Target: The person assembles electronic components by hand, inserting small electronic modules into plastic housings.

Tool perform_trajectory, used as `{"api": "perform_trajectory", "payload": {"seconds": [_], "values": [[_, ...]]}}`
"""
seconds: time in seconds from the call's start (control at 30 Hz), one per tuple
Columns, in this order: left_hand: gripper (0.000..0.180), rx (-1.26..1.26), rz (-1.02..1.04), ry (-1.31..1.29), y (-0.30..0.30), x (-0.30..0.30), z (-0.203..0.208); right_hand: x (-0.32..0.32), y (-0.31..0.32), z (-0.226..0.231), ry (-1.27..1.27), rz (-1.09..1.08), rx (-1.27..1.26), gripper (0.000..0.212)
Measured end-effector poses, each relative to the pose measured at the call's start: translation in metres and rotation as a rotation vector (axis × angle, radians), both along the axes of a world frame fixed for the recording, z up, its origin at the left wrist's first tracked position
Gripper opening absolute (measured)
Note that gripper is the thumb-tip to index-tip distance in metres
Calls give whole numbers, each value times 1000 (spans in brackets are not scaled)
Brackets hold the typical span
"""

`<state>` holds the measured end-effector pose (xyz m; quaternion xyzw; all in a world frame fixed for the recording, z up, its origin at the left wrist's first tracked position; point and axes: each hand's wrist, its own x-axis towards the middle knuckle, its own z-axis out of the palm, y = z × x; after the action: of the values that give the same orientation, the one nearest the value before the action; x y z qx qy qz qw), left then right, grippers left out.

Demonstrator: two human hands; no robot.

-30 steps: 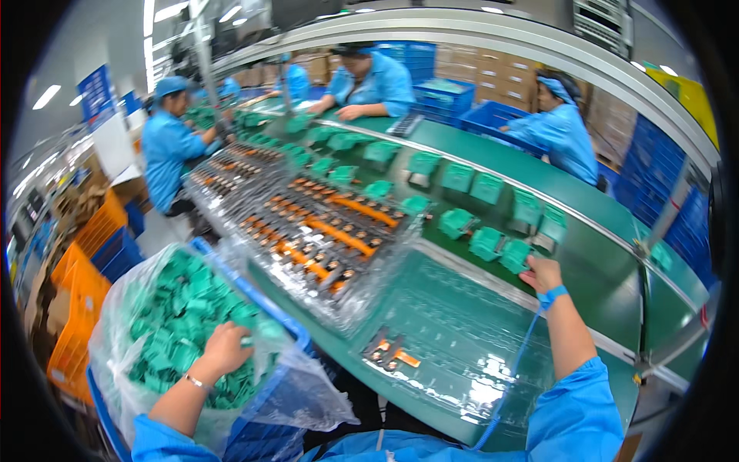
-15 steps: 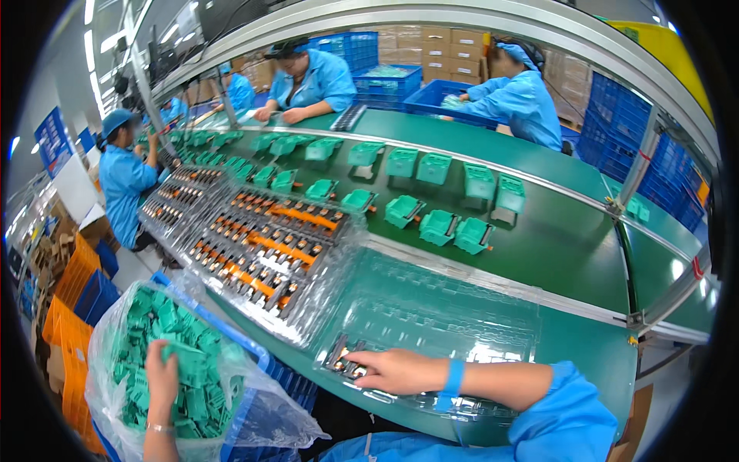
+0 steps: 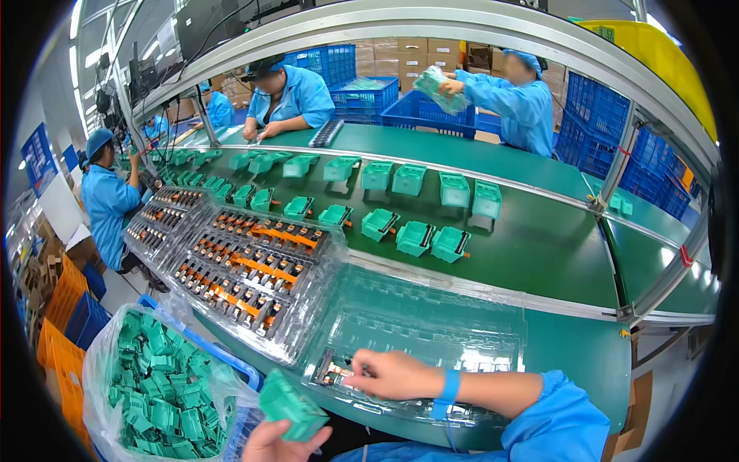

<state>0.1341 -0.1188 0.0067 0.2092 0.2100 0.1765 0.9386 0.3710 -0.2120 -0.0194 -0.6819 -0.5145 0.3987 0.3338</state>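
In my left hand (image 3: 281,444), at the lower edge, is a green plastic housing (image 3: 292,406), held tilted beside the bag. My right hand (image 3: 394,375) wears a blue wrist strap (image 3: 448,391) and has its fingers curled in a pinch over a clear plastic tray (image 3: 431,308). Small black parts with copper-coloured pieces (image 3: 329,367) lie in the tray's near left corner, against those fingers. What sits between the fingertips is hidden. A clear bag (image 3: 100,400) full of green housings (image 3: 165,385) stands in a blue crate at my left.
Clear trays with rows of black and orange parts (image 3: 246,262) lie left of my tray. Beyond, green housings (image 3: 413,238) stand in two rows on the green conveyor (image 3: 531,254). A metal frame (image 3: 431,27) spans overhead. Across the line, a person (image 3: 523,108) lifts a bag of green pieces (image 3: 440,88).
My left hand has come out of the bag and moved right with a green housing. My right fingers have curled up from the small parts. The person across has raised a bag from the crate.
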Motion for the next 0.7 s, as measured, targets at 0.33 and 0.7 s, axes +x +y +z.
{"api": "perform_trajectory", "payload": {"seconds": [0.33, 0.7], "values": [[24, 115, -92, -18, -24, 84, -6, 34, -90, 43, 602, -474, 364, 38], [33, 517, 65, 107, -46, 103, -54, 24, -98, 16, 215, -527, 527, 14]]}}
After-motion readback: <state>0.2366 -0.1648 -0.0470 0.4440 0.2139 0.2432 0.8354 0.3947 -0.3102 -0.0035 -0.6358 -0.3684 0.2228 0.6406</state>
